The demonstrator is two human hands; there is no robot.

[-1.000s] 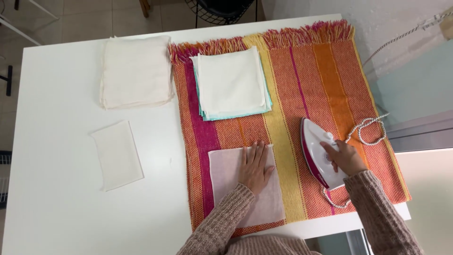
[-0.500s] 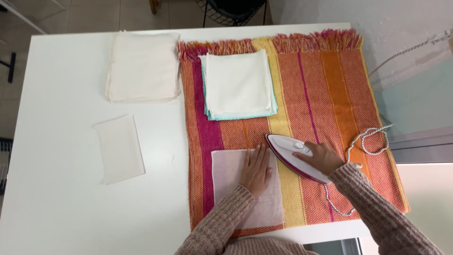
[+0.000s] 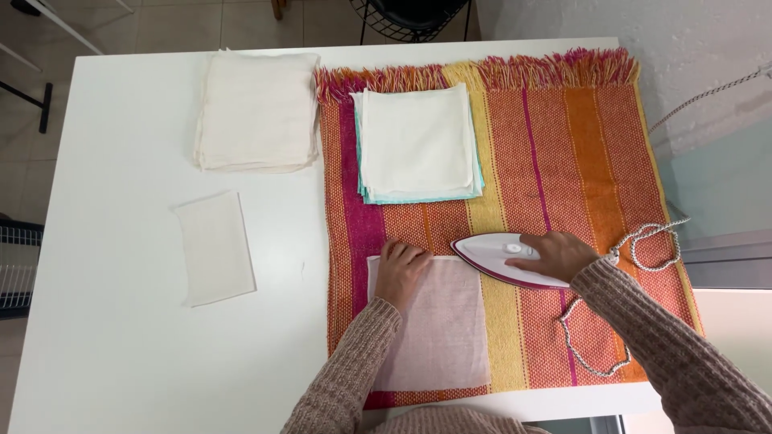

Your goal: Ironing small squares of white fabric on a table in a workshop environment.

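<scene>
My right hand [image 3: 559,255] is closed around the handle of the white and magenta iron [image 3: 503,255], which lies low over the striped woven cloth [image 3: 563,161] spread on the white counter [image 3: 121,345]. The long axis of the iron runs almost straight left to right, and its pointed tip looks to my left, toward the thin pinkish fabric square [image 3: 438,329]. The tip is just at the upper right corner of this square, touching it or nearly so; I cannot tell which. So the square lies to the left of the iron and a little nearer to my body, and its longer side runs away from me toward the far edge. My left hand [image 3: 400,269] rests on the upper left part of the square with the fingers curled, pressing it down on the cloth rather than gripping it, as far as I can see. This hand is the nearer one to the square, and it lies in line with the tip of the iron, with a short gap between them. The braided cord [image 3: 635,241] of the iron makes a loop behind my right wrist. Farther from me, a stack of white and mint squares [image 3: 416,145] sits on the cloth, a second stack of cream fabric [image 3: 257,112] sits on the bare counter, and one single cream piece [image 3: 215,247] lies to the left, well apart.
</scene>
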